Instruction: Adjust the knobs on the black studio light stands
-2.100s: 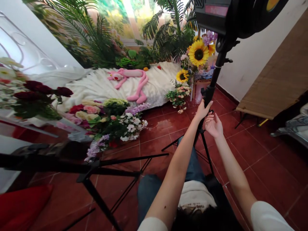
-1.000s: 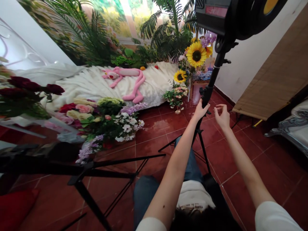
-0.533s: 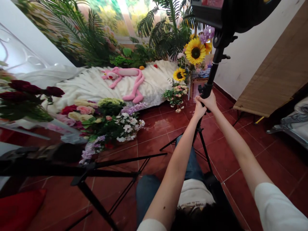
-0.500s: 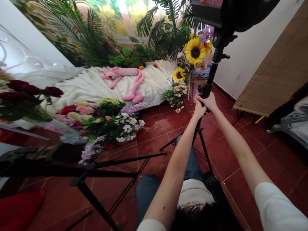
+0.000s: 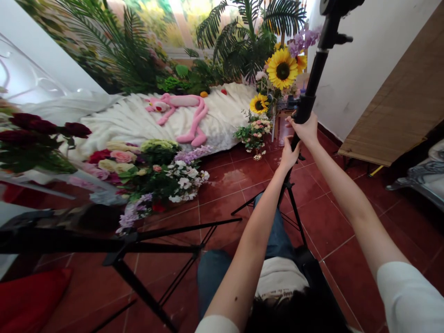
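A black light stand (image 5: pixel 316 76) rises in front of me at the right, its pole leaning to the right in the view. My right hand (image 5: pixel 306 129) is wrapped round the pole just under a collar with a knob. Just below it, my left hand (image 5: pixel 289 155) grips the same pole, thumb and fingers around it. The stand's spread legs (image 5: pixel 294 208) rest on the tiled floor beyond my knees. Its top runs out of the picture at the upper edge, so what it carries is hidden.
A second black stand (image 5: pixel 156 245) spreads its legs at the lower left. Behind it are flower arrangements (image 5: pixel 152 171). A pink plush toy (image 5: pixel 183 101) lies on a white draped blanket (image 5: pixel 121 115). Sunflowers (image 5: pixel 282 69) stand near the pole; a brown board (image 5: pixel 391 92) leans at the right.
The upper part of the stand has gone up, its head leaving the top of the picture. My right hand has risen with it, while my left hand stays lower, so the hands are now apart.
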{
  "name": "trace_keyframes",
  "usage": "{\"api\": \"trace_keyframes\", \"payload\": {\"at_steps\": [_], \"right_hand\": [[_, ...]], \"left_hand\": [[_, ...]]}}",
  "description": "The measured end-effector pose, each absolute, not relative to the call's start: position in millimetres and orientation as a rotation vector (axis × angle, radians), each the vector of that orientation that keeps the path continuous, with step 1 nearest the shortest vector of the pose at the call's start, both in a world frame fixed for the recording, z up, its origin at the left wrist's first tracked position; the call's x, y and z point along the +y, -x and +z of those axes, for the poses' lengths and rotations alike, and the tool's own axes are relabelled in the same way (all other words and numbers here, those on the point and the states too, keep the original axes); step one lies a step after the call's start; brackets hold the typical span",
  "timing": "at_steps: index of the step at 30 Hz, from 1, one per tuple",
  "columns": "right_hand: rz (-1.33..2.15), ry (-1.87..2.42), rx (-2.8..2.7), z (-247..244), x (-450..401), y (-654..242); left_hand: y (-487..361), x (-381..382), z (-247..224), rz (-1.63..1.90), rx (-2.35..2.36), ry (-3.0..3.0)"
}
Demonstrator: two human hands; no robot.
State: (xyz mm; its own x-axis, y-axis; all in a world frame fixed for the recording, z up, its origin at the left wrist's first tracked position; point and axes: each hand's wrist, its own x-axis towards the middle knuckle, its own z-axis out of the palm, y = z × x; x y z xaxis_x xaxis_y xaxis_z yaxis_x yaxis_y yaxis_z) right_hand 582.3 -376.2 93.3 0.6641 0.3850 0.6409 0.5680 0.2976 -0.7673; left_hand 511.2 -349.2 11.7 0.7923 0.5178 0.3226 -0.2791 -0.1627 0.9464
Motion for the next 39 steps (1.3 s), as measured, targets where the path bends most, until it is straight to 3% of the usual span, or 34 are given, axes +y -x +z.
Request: {"api": "trace_keyframes", "payload": {"at_steps": [9,18,24,32,39], "right_hand": [[-0.037,1.23,-0.961,154.7,-369.2,-606.6],[-0.223,1.443,-1.004,164.9,-384.3,-617.2],[-0.253,1.725,-1.053,135.3,-453.8,-590.3],[-0.165,2.667,-1.276,80.5,-504.0,-522.0],[-0.186,2.623,-0.991,44.6,-488.6,-520.1]], "left_hand": [[-512.1,-350.8,9.5,0.687,0.149,-1.568],[-511.8,-351.6,12.4,0.725,0.171,-1.606],[-511.8,-350.7,10.2,0.72,0.16,-1.593],[-513.6,-348.3,8.6,0.712,0.106,-1.619],[-514.2,-346.5,7.7,0.681,0.12,-1.632]]}}
